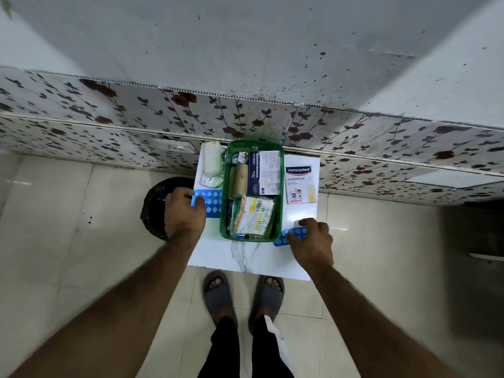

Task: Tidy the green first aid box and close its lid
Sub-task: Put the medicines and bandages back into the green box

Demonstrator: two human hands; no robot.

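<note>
The open green first aid box (224,186) stands on a small white table (245,257); no lid is visible. Inside lie a dressing carton (263,173), tan bandage rolls (240,180) and medicine packets (253,216). My left hand (184,211) grips the near end of a blue tablet strip (211,201) lying left of the box. My right hand (311,241) pinches another blue tablet strip (285,237) at the box's near right corner. A Hansaplast plaster pack (302,181) lies to the box's right, and a white gauze roll (212,159) with a foil packet (211,181) lies to its left.
The table stands against a floral-tiled wall (109,126). A bin lined with a black bag (155,205) stands on the tiled floor to the left of the table. My feet in grey slippers (218,293) are just in front of the table's near edge.
</note>
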